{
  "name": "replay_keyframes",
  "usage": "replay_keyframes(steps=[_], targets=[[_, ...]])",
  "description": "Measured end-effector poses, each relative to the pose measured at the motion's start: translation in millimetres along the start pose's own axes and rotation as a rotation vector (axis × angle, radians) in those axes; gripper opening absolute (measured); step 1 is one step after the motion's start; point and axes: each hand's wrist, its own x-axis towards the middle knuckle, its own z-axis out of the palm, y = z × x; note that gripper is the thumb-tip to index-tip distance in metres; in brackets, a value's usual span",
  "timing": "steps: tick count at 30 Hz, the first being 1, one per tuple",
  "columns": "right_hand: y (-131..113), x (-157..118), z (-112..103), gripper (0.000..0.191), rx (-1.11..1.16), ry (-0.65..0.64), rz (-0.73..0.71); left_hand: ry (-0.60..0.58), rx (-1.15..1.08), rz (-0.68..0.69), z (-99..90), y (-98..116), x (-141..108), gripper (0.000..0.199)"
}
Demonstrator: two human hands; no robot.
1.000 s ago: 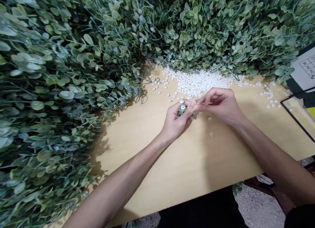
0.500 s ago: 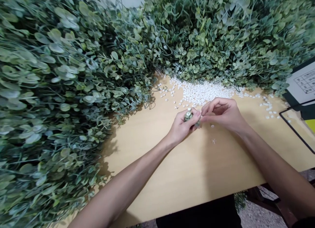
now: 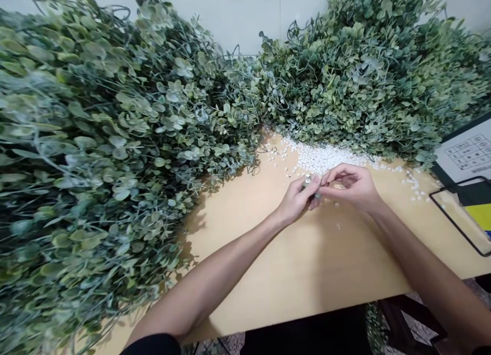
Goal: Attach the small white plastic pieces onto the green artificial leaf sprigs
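My left hand (image 3: 297,199) is closed round a small green leafy piece (image 3: 308,181) that has a white round bit on top. Close against it, my right hand (image 3: 351,186) has thumb and fingertips pinched together at the leaves; what is between them is too small to make out. Just beyond both hands lies a spread of small white pieces (image 3: 322,158) on the wooden table (image 3: 268,273). A thin whitish star-shaped bit (image 3: 338,225) lies on the table below my right hand.
Piles of green leafy sprigs (image 3: 115,155) cover the left and back of the table. At the right are a dark clipboard with a printed sheet (image 3: 468,153), a black wire frame (image 3: 456,227) and a yellow item (image 3: 479,215).
The camera view has tilted up, so more wall shows. Both hands keep together, with the leafy piece still in my left hand and now more covered by the fingers.
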Motion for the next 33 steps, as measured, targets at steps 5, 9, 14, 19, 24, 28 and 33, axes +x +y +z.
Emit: replay_keyframes(steps=[5,9,14,19,24,28,33], targets=[[-16.4,-7.0,1.3,0.029,-0.115,-0.064,0.015,-0.045,0.085,0.049,-0.3,2.0,-2.4,0.045],[-16.4,-16.9,-0.7,0.030,-0.121,-0.010,0.030,-0.088,0.057,0.061,1.4,0.4,-3.3,0.041],[-16.5,-23.4,3.3,0.026,-0.105,0.036,0.014,-0.095,0.034,0.067,1.8,-4.3,-3.1,0.038],[-23.5,-28.9,8.2,0.018,-0.253,-0.084,-0.034,-0.048,0.025,0.068,2.9,-0.7,-4.9,0.042],[-20.0,-40.5,12.5,0.006,-0.477,-0.084,-0.165,-0.074,0.163,0.134,2.9,6.6,-9.8,0.056],[-35.9,-52.1,7.3,0.009,-0.493,-0.026,-0.177,-0.137,0.046,0.148,0.9,0.8,-8.7,0.060],[-90.5,-80.7,-19.7,0.016,-0.418,-0.011,-0.112,-0.105,-0.175,0.127,0.5,-12.3,-0.8,0.058]])
